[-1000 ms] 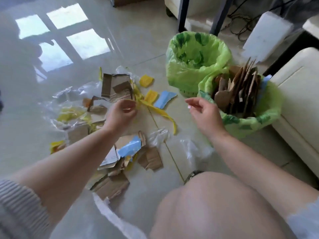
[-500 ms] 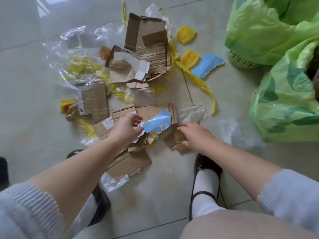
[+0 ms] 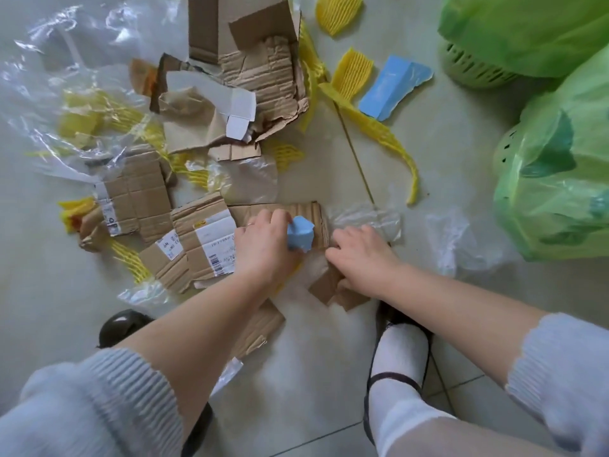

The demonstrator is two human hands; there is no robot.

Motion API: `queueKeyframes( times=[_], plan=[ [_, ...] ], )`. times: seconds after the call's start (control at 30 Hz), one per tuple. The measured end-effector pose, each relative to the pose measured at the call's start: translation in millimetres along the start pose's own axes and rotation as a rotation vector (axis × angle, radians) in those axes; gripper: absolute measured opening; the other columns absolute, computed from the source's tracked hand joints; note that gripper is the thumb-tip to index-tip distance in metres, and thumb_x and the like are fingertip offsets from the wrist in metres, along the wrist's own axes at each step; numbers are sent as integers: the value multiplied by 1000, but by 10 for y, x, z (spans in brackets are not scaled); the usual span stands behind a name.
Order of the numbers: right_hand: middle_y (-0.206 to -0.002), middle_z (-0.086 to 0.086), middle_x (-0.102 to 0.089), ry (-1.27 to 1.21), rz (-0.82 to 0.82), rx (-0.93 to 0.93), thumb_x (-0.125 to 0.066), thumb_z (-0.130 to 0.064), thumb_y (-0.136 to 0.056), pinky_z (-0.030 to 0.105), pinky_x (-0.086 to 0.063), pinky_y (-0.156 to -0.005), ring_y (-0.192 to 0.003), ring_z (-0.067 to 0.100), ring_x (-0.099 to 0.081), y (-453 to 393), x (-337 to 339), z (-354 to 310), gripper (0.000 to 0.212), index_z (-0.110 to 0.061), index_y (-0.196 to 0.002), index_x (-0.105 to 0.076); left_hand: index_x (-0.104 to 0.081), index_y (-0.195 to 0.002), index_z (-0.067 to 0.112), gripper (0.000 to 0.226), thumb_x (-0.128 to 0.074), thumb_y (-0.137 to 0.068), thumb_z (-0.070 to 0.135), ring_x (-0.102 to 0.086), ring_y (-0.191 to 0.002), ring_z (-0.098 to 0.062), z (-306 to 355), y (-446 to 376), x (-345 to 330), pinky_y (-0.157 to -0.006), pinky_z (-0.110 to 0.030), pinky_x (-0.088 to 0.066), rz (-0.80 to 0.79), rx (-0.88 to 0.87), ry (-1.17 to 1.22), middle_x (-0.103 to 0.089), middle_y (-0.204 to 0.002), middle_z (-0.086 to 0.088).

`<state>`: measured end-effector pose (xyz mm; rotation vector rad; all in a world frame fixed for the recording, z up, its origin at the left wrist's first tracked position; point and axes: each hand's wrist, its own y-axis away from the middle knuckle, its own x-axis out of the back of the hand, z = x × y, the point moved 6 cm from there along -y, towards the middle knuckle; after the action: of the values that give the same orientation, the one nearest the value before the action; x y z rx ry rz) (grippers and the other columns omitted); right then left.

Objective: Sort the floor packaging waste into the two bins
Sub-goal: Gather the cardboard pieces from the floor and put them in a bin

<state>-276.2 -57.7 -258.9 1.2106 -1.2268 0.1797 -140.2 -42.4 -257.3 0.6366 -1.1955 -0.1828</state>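
The two bins with green bag liners are cut by the right edge: of the far bin (image 3: pixel 474 65) only the lattice base shows under the bag, and the near bin (image 3: pixel 509 153) shows only a small part of its wall, so their contents are hidden. The big cardboard box piece (image 3: pixel 250 57) runs out at the top edge. The left hand (image 3: pixel 263 249) covers the lower part of a crumpled blue scrap (image 3: pixel 301 230), and its fingertips are hidden. The right hand (image 3: pixel 362 258) lies over a brown cardboard piece (image 3: pixel 326 286); probably it grips it, but the fingers are not visible. The label print (image 3: pixel 214 245) is too small to read.
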Motion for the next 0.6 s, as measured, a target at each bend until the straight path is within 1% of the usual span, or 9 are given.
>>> queueKeyframes(
  times=[0.1,0.2,0.27,0.3,0.33,0.4,0.5,0.53,0.6],
  plan=[
    [-113,6,-47,-69,-13,-37,-65,-48,-76,39,-32,-89,-112,28,-43,39,-24,78,43,-19,-107,-56,-55,-104,22,33,-68,-76,33,-52,-104,-25,-18,-25,39,-80,-34,-36,-16,-45,138,-57,-107,0],
    [-109,3,-54,-199,17,-103,-64,-51,-76,38,-34,-90,-111,26,-46,142,20,200,41,-20,-103,-59,-58,-96,22,24,-71,-76,26,-59,-88,-20,-72,-24,154,-67,-27,-41,-83,-33,410,-61,-91,3],
    [-100,-1,-59,-441,35,-154,-68,-47,-75,36,-40,-85,-105,22,-51,235,82,290,34,-21,-96,-62,-56,-99,21,30,-75,-75,23,-63,-81,-18,-127,-18,307,-63,-26,-49,-145,-18,613,-65,-88,-1],
    [-93,-4,-60,-599,35,-185,-71,-44,-74,33,-43,-81,-99,18,-54,286,120,336,29,-22,-91,-63,-55,-103,21,36,-76,-75,21,-64,-80,-19,-181,-18,426,-64,-29,-54,-145,1,698,-65,-89,-3],
    [-87,-7,-60,-732,37,-212,-73,-40,-74,25,-44,-75,-91,14,-56,339,174,370,23,-24,-87,-62,-53,-109,20,41,-76,-75,20,-65,-78,-20,-260,-11,562,-66,-33,-54,-127,32,773,-65,-91,-5],
    [-76,-13,-57,-876,71,-244,-75,-34,-74,13,-40,-63,-75,6,-55,411,309,413,19,-26,-83,-61,-51,-118,18,48,-74,-77,20,-64,-77,-19,-499,16,814,-61,-33,-53,-74,123,894,-63,-94,-6],
    [-71,-14,-57,-974,168,-271,-75,-32,-74,18,-40,-61,-69,6,-54,373,542,437,16,-28,-77,-60,-54,-111,11,39,-72,-78,22,-66,-71,-17,-935,136,996,-56,-31,-52,-14,266,1085,-61,-100,-12],
    [-74,-11,-60,-997,200,-273,-75,-33,-74,22,-43,-64,-72,8,-56,316,612,430,15,-29,-77,-61,-55,-105,10,32,-71,-79,22,-67,-66,-15,-1062,209,979,-56,-31,-53,-17,319,1155,-61,-97,-13],
    [-94,-4,-67,-1013,248,-271,-75,-35,-73,31,-50,-79,-87,15,-61,149,721,382,17,-28,-83,-63,-54,-97,11,25,-69,-80,22,-66,-64,-16,-1267,378,829,-58,-31,-54,-61,449,1232,-61,-93,-11]
  ],
)
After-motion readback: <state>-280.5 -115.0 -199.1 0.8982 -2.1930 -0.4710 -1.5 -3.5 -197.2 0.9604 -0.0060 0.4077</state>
